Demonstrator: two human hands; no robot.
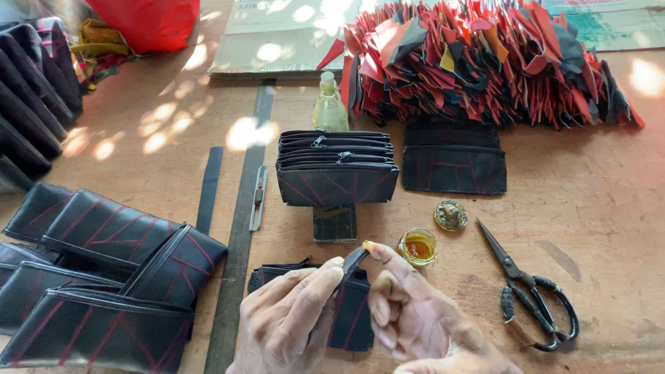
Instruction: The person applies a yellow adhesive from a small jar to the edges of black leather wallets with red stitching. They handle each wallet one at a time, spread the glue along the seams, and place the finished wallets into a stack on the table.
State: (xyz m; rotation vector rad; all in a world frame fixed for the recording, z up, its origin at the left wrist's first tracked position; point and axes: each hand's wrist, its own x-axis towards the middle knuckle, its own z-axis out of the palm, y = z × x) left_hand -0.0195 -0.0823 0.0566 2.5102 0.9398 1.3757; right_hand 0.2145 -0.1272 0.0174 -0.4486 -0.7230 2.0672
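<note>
1. Left hand (291,318), near edge: grip closed, thumb and forefinger pinching a thin black strip of leather-like material (354,262) that rises toward the right hand
2. Right hand (415,315): grip empty, fingers loosely curled; forefinger tip, smeared amber, touching the strip's upper end
3. Small black stitched pouch with red lining (353,315), flat on the wooden table (609,208) under both hands; judged light, limp and foldable, best held at the stitched edge, clear of wet glue; the strip likely floppy and tacky where smeared
4. Small round glass jar of amber glue (418,246), open, just beyond the right forefinger; its lid (451,215) near
5. Black-handled scissors (530,287), right, well apart
6. Long dark metal ruler (242,228) and slim cutter (258,197), left of centre
7. Heap of finished black pouches with red stitching (104,277), far left
8. Stack of zipped black pouches (337,166), centre
9. Clear plastic bottle of pale liquid (330,107), behind the stack
10. Pile of red and black cut pieces (485,62), farthest
</note>
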